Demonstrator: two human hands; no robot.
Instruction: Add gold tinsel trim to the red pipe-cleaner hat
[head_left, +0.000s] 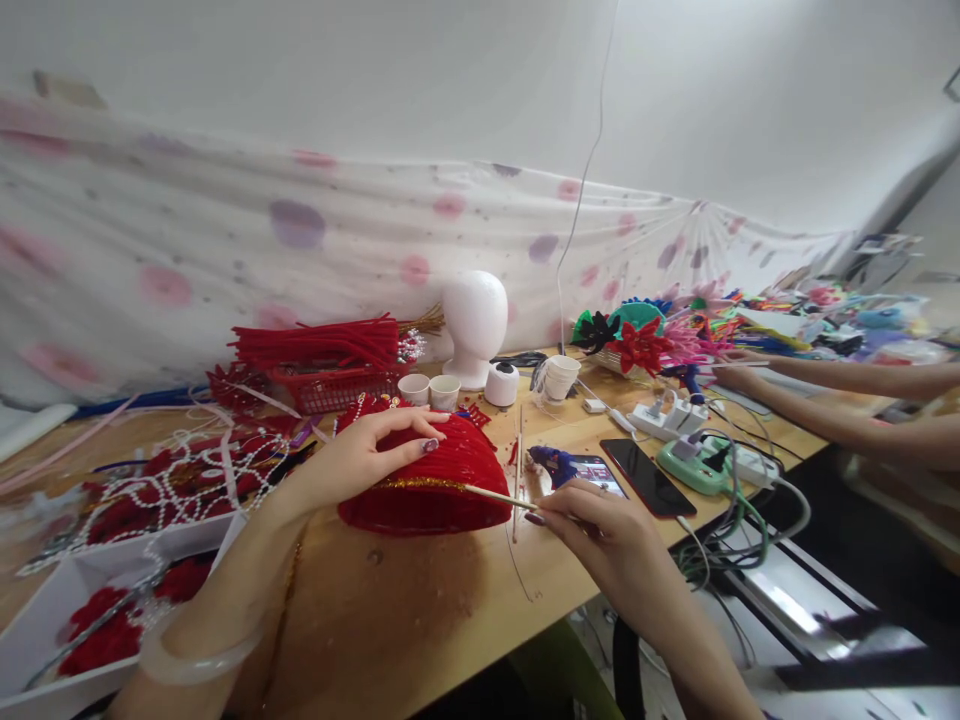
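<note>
A red fuzzy rounded piece, like a cap (465, 455), lies on the table before me, with a gold tinsel trim (424, 484) along its near edge. My left hand (375, 450) rests over its top left, fingers stretched out and thumb apart. My right hand (592, 530) pinches a thin wooden stick (495, 495). The stick points left, its tip at the gold trim. Just beyond my right hand lie a blue glue gun (551, 462) and a phone with a lit screen (600, 473). Another thin stick (518, 480) lies right of the red piece.
Behind stand a white foam head (474, 325), paper cups (445, 392) and a red basket (345, 390) of red stems. At left are bead strings (180, 470) and a white box (37, 640). Right: a dark phone (646, 477), power strips (694, 465), cables, a co-worker's arms (840, 400).
</note>
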